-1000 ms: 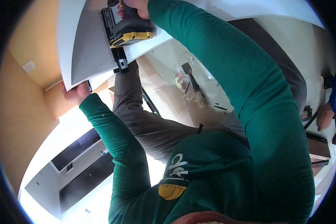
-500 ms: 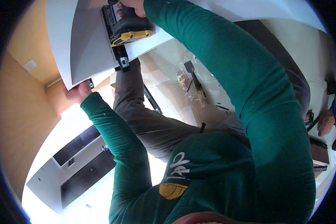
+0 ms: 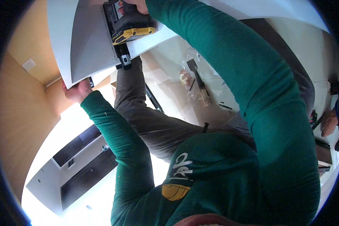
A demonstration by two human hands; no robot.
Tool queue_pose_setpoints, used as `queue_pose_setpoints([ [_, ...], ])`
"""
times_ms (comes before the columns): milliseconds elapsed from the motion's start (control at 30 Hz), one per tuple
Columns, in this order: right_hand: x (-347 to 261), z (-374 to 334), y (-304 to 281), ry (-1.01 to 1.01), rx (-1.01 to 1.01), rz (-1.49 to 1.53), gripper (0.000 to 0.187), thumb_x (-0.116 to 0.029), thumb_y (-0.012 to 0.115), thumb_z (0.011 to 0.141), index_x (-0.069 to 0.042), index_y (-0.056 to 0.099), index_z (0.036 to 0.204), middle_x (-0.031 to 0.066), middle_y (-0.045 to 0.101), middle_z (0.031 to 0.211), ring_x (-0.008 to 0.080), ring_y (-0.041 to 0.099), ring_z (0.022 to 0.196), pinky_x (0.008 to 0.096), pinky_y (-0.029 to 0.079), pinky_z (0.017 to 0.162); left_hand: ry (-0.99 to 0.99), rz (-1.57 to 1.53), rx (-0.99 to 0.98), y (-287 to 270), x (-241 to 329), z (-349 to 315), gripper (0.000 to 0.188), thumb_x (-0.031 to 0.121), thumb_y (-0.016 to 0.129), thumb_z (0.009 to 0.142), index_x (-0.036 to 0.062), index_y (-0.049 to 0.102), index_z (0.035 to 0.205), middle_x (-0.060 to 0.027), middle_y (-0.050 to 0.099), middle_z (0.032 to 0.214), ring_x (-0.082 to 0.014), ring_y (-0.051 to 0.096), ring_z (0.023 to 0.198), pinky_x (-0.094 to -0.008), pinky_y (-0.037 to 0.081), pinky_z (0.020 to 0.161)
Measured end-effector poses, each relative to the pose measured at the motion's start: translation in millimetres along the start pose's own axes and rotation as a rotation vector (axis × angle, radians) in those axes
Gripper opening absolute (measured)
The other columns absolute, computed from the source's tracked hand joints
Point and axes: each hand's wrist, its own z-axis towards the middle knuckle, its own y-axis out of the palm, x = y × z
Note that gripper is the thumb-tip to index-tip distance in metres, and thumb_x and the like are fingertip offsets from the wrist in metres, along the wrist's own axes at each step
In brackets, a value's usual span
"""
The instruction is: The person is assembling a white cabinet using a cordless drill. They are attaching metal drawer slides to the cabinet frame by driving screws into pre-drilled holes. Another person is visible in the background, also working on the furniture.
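Note:
At the top of the view my right hand [image 3: 137, 5] is closed round the handle of a black-and-yellow cordless drill [image 3: 132, 23]. The drill's front end is cut off by the upper edge. Its battery lies over a black metal drawer slide [image 3: 123, 54], which runs along the grey-white inner face of a white panel [image 3: 92, 45]. My left hand [image 3: 78, 91] grips the lower corner of that panel, with some fingers hidden behind it. A small black metal piece [image 3: 91, 81] shows right beside that hand.
Another black slide [image 3: 153, 98] lies beside my leg. On the tiled floor are clear plastic wrapping and a dark-headed tool [image 3: 192, 66]. At the far right another person's hand [image 3: 329, 124] shows. A wooden wall [image 3: 22, 124] stands on the left.
The drill and my right hand have shifted up very slightly. My left hand stays on the panel corner.

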Motion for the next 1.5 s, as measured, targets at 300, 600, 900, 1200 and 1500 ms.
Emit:
queue_pose_setpoints([
  [300,10,29,1,0.028,-0.114,0.192,0.026,-0.030,0.063,0.101,-0.006,0.066,0.112,0.0178,0.066,0.098,0.0288,0.067,0.076,0.0455,0.056,0.064,-0.004,-0.029,0.003,8,-4,-2,0.038,0.018,0.050,0.089,-0.0018,0.067,0.117,-0.0221,0.068,0.126,-0.0380,0.062,0.123,-0.0569,0.045,0.110],
  [600,15,55,0,-0.092,-0.138,-0.261,0.020,-0.018,0.059,0.102,-0.007,0.068,0.116,0.0172,0.068,0.097,0.0284,0.069,0.076,0.0441,0.055,0.058,-0.034,-0.071,-0.002,6,-3,-6,0.040,0.019,0.051,0.090,-0.0026,0.066,0.119,-0.0231,0.066,0.128,-0.0384,0.061,0.125,-0.0563,0.044,0.112],
  [900,-1,20,3,0.051,-0.081,0.017,0.016,-0.023,0.061,0.103,-0.008,0.067,0.102,0.0124,0.065,0.077,0.0278,0.063,0.057,0.0449,0.052,0.051,0.002,-0.015,0.000,6,-5,-8,0.047,0.023,0.051,0.093,0.0015,0.061,0.133,-0.0213,0.061,0.138,-0.0401,0.058,0.129,-0.0590,0.043,0.112],
  [1200,2,30,0,0.019,-0.097,0.001,0.018,-0.024,0.061,0.103,-0.007,0.067,0.102,0.0132,0.065,0.076,0.0282,0.064,0.058,0.0453,0.053,0.051,0.005,-0.032,-0.009,7,-10,-3,0.047,0.023,0.049,0.094,0.0017,0.060,0.134,-0.0207,0.061,0.138,-0.0390,0.057,0.129,-0.0591,0.044,0.112],
  [1500,4,34,1,0.014,-0.097,-0.015,0.020,-0.025,0.061,0.104,-0.006,0.067,0.103,0.0138,0.066,0.075,0.0283,0.064,0.058,0.0455,0.053,0.051,0.020,-0.027,-0.016,10,-10,-8,0.050,0.024,0.054,0.089,0.0012,0.060,0.133,-0.0212,0.061,0.138,-0.0400,0.057,0.129,-0.0596,0.043,0.112],
])
